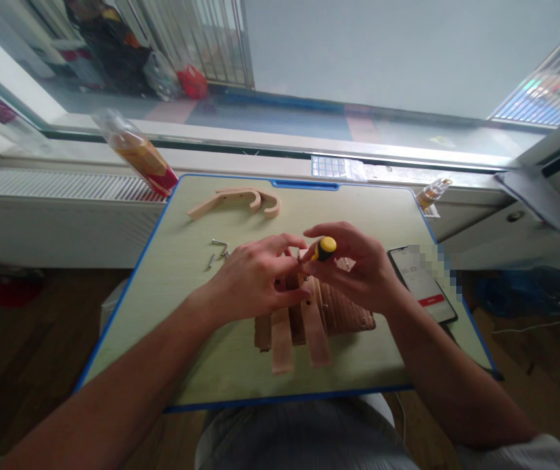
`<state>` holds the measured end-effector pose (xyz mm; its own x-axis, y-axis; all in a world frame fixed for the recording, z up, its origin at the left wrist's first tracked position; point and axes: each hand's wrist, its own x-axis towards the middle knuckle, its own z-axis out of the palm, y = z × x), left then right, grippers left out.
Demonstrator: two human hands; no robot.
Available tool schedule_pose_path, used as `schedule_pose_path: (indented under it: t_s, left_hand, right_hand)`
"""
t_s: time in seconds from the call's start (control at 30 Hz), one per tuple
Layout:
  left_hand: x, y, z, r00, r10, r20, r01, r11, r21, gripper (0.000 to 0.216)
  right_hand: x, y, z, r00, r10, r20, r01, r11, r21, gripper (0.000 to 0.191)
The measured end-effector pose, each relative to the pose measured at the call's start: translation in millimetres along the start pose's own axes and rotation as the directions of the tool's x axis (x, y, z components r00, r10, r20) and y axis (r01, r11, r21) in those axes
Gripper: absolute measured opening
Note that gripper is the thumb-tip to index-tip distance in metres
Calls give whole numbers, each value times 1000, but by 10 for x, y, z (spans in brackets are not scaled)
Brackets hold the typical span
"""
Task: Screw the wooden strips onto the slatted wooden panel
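Observation:
My right hand (358,264) is closed around a screwdriver (327,246) with a yellow and black handle; its shaft and tip are hidden by my fingers. Close beside it, my left hand (260,274) bends its fingers over the wooden pieces, the thumb lying across a light wooden strip (316,336). A second light strip (282,343) runs parallel, and both stick out toward me. Beneath them lies a brown ribbed piece (351,307) with small holes or screw heads. What my left fingertips pinch is partly hidden.
Two curved wooden hooks (241,196) lie at the back left of the blue-edged table (202,372). Loose screws (211,261) and a hex key (220,244) are left of my hands. A phone (421,284) lies at the right. Bottles (138,153) stand behind the table by the window.

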<state>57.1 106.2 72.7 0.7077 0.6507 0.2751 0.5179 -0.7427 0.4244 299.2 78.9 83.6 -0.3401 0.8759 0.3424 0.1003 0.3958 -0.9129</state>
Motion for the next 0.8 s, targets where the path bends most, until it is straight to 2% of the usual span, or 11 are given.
schedule_pose_path:
  t_s: [0.2, 0.4, 0.6, 0.8]
  left_hand:
    - [-9, -22, 15, 1000, 18, -3, -18, 1000, -24, 30]
    - [-16, -28, 29, 1000, 22, -20, -23, 999, -40, 30]
    - [-12, -13, 24, 999, 20, -49, -22, 999, -32, 25]
    - [-8, -8, 10, 1000, 11, -17, -12, 999, -42, 27]
  right_hand:
    - [-36, -76, -31, 999, 1, 49, 0, 1000, -13, 46]
    - [-50, -14, -28, 998, -29, 51, 26, 997, 67, 45]
    - [-7, -21, -17, 997, -62, -33, 63, 998, 29, 34]
    - [-6, 41, 57, 982, -95, -161, 87, 995, -56, 40]
